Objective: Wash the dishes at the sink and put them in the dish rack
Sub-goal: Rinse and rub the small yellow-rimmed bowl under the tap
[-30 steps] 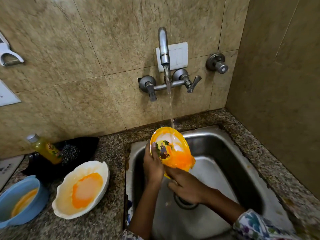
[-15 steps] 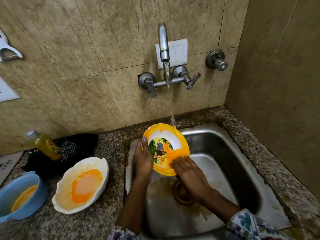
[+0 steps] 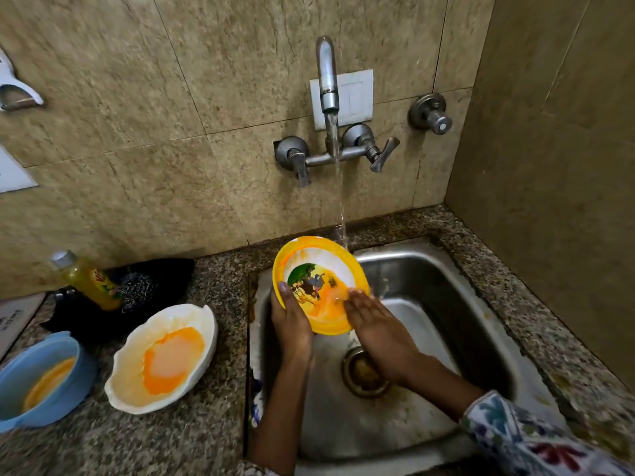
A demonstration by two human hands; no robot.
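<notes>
The steel sink (image 3: 429, 304) is set in a speckled stone bench (image 3: 192, 438), and the tap (image 3: 326, 77) on the tiled wall runs a thin stream that lands at the far rim of the yellow plate (image 3: 316, 283). The plate is tilted up over the sink, above and behind the drain (image 3: 364, 374). The left hand (image 3: 292, 324) grips its near-left edge, thumb on the face and fingers curled behind. The right hand (image 3: 378, 324) lies with straight fingers flat on the wet lower right of the plate, rubbing at orange residue.

On the bench to the left wait 2 more dirty dishes, a white bowl (image 3: 161, 359) and a blue bowl (image 3: 41, 383), both stained orange, with a soap bottle (image 3: 89, 280) behind them.

The step looks like rinsing the first plate. Next it likely needs turning under the stream to clear the rest, then carrying to the rack, which is not in view.
</notes>
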